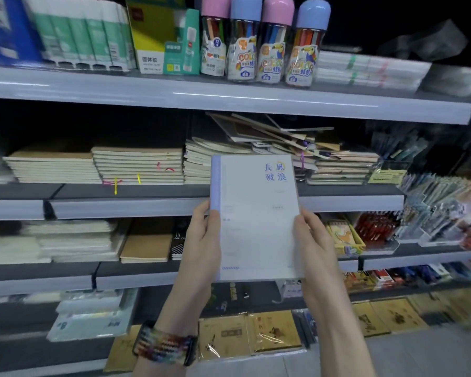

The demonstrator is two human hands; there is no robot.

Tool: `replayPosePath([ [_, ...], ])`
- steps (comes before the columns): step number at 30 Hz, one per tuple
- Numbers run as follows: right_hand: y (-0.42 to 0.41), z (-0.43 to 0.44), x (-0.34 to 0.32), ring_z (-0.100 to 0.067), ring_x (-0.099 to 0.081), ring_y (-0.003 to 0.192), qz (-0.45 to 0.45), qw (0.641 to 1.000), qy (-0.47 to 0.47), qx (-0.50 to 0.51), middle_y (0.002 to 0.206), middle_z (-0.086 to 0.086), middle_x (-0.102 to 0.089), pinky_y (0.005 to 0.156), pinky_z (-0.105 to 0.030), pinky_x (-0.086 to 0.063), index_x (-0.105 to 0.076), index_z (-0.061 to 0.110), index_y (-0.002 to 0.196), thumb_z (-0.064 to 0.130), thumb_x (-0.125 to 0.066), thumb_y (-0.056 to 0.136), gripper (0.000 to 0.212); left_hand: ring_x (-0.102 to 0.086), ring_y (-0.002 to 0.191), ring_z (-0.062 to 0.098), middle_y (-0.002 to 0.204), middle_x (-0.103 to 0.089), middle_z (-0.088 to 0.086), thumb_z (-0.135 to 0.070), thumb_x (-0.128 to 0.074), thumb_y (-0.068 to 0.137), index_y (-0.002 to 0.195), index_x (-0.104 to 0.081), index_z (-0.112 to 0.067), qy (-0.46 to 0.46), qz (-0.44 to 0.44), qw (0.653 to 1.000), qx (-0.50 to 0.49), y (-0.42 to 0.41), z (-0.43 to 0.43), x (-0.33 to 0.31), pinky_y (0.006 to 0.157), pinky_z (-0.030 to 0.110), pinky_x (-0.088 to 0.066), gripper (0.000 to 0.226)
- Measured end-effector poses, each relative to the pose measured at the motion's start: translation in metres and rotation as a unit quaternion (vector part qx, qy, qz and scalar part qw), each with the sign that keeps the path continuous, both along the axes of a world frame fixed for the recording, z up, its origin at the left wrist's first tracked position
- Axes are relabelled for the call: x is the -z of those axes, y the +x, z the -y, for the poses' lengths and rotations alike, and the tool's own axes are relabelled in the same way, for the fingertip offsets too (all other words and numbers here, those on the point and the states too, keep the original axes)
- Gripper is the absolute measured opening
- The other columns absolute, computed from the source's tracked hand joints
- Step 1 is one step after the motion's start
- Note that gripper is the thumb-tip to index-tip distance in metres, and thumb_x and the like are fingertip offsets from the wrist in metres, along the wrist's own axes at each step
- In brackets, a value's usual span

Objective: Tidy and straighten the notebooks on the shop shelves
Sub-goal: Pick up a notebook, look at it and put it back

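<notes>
Notebook (pixel 256 213), pale blue-white paper cover with a lilac spine strip and blue characters at top right, was held upright in front of the shelves, cover facing the camera, off any shelf. Left hand (pixel 201 240) gripped its left edge, thumb on the front by the spine, fingers hidden behind. Right hand (pixel 314 246) gripped the right edge the same way, thumb on the cover. Both hands were closed on it. Multicoloured beaded bracelet (pixel 163 345) sat on the left wrist.

Behind the held notebook ran the grey metal middle shelf (pixel 120 208). On it, to the left, lay flat cream-paged notebook stacks (pixel 139 165), fairly even, with coloured ribbon markers sticking out. Behind and to the right was a messy pile of brown-covered notebooks (pixel 278 137), tilted and crossing one another on top of flatter stacks.

Top shelf carried four clear marker tubes with pink and blue domed caps (pixel 264 42), beside a yellow and green glue-stick box (pixel 161 36). One shelf below the middle, a kraft-brown notebook stack (pixel 147 247) lay flat beside white wrapped packs. Lowest level held tan plastic-wrapped books (pixel 250 333). Frame edges were blurred.
</notes>
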State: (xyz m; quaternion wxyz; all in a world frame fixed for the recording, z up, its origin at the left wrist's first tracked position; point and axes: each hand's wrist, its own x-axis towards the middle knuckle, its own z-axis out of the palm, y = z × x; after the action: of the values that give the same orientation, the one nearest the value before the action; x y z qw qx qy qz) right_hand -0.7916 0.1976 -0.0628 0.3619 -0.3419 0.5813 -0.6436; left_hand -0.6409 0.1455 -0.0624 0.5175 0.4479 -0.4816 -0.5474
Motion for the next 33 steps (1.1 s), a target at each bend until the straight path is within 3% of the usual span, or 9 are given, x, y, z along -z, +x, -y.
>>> replayPosePath([
  [3,0.008,-0.008,0.005,-0.011,-0.068,0.097,0.005,1.0,0.004,-0.004,0.106,0.012,-0.071,0.083,-0.036,-0.055,-0.061,0.037,0.119,0.032,-0.044,0.106,0.022,-0.065,0.095,0.007,0.105,-0.067,-0.013,-0.034,-0.035,0.107,0.117,-0.054,-0.04,-0.001,0.002,1.0,0.002,0.01,-0.009,0.005,0.081,0.034,-0.055,0.022],
  [7,0.018,-0.011,0.013,-0.014,-0.067,0.099,-0.016,1.0,0.018,-0.019,0.108,0.009,-0.07,0.08,-0.035,-0.055,-0.058,0.035,0.124,0.033,-0.042,0.107,0.024,-0.066,0.102,0.014,0.107,-0.069,-0.011,-0.034,-0.038,0.106,0.125,-0.052,-0.036,0.0,0.011,1.0,-0.007,0.023,-0.017,0.015,0.091,0.046,-0.055,0.024],
  [9,0.022,-0.012,0.02,-0.009,-0.068,0.096,-0.022,0.999,0.023,-0.03,0.109,0.01,-0.07,0.074,-0.029,-0.056,-0.057,0.037,0.126,0.034,-0.041,0.107,0.025,-0.067,0.101,0.014,0.107,-0.07,-0.012,-0.034,-0.038,0.106,0.126,-0.051,-0.037,-0.01,0.024,1.0,-0.006,0.029,-0.019,0.02,0.091,0.048,-0.055,0.024],
  [15,0.034,-0.014,0.039,-0.007,-0.069,0.097,-0.034,0.997,0.033,-0.061,0.114,0.008,-0.072,0.072,-0.023,-0.052,-0.057,0.035,0.127,0.032,-0.041,0.107,0.026,-0.068,0.096,0.01,0.11,-0.068,-0.008,-0.033,-0.038,0.106,0.127,-0.048,-0.036,-0.027,0.03,0.999,0.007,0.048,-0.027,0.037,0.081,0.038,-0.059,0.023],
  [19,0.042,-0.016,0.052,-0.004,-0.068,0.097,-0.035,0.996,0.036,-0.073,0.111,0.015,-0.07,0.076,-0.025,-0.054,-0.057,0.047,0.115,0.036,-0.043,0.106,0.021,-0.068,0.099,0.012,0.115,-0.067,-0.006,-0.032,-0.039,0.106,0.132,-0.045,-0.033,-0.019,0.029,0.999,0.018,0.061,-0.033,0.049,0.081,0.036,-0.06,0.026],
  [24,0.049,-0.017,0.072,-0.007,-0.067,0.105,-0.013,0.995,0.045,-0.088,0.121,0.01,-0.068,0.089,-0.031,-0.056,-0.053,0.037,0.134,0.035,-0.044,0.106,0.029,-0.069,0.099,0.019,0.113,-0.067,0.001,-0.035,-0.038,0.106,0.132,-0.044,-0.034,0.01,0.041,0.999,0.01,0.068,-0.036,0.064,0.083,0.047,-0.059,0.027],
  [27,0.053,-0.017,0.083,0.003,-0.067,0.094,-0.006,0.995,0.052,-0.087,0.114,0.012,-0.068,0.081,-0.02,-0.053,-0.057,0.038,0.124,0.032,-0.044,0.106,0.023,-0.067,0.102,0.023,0.113,-0.066,0.002,-0.035,-0.039,0.106,0.132,-0.044,-0.032,0.019,0.048,0.999,0.004,0.07,-0.036,0.076,0.086,0.049,-0.058,0.027],
  [29,0.054,-0.015,0.091,0.001,-0.068,0.092,-0.006,0.995,0.062,-0.082,0.111,0.011,-0.068,0.079,-0.02,-0.054,-0.06,0.04,0.116,0.03,-0.044,0.107,0.021,-0.066,0.103,0.025,0.109,-0.065,0.001,-0.034,-0.039,0.106,0.13,-0.046,-0.031,0.027,0.05,0.998,-0.001,0.071,-0.035,0.085,0.088,0.049,-0.057,0.025],
  [33,0.053,-0.012,0.111,-0.008,-0.069,0.098,0.002,0.992,0.098,-0.077,0.113,0.008,-0.071,0.076,-0.026,-0.053,-0.056,0.037,0.129,0.034,-0.045,0.106,0.026,-0.067,0.098,0.019,0.111,-0.066,0.001,-0.034,-0.041,0.106,0.126,-0.049,-0.03,0.051,0.049,0.997,-0.012,0.068,-0.029,0.108,0.083,0.041,-0.059,0.022],
])
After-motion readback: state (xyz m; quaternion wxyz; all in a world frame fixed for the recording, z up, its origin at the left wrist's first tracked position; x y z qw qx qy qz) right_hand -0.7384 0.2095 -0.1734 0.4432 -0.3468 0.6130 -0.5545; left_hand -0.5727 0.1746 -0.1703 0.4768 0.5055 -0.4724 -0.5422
